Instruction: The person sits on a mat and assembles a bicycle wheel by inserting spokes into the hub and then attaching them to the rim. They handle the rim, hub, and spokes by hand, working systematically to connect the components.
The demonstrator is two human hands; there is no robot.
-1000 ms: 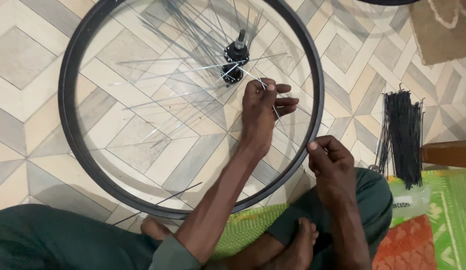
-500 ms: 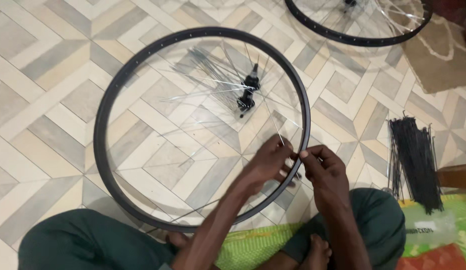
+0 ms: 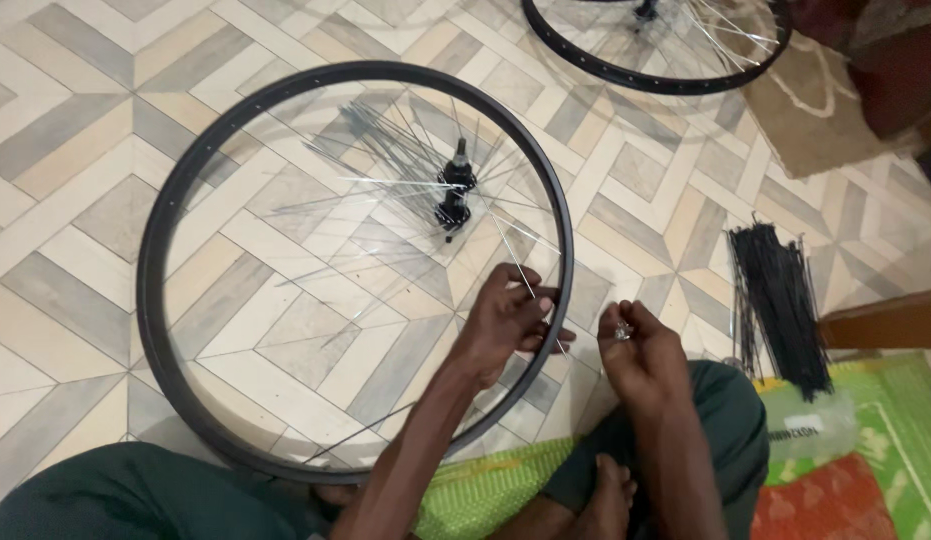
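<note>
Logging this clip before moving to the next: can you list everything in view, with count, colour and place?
Wheel rim: one, black, flat on the tiled floor, centre.
Hub: one, black, inside the rim, loose silver spokes fanning out.
Second wheel: one, black, top edge.
Spoke bundle: one, black, on the floor, right.
Mat: one, green, bottom right.
Left hand: holds a silver spoke at the rim.
Right hand: pinches a small silver part.

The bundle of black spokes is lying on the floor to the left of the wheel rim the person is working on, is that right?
Not quite. The head view shows the bundle of black spokes on the floor to the right of the wheel rim, not the left.
</note>
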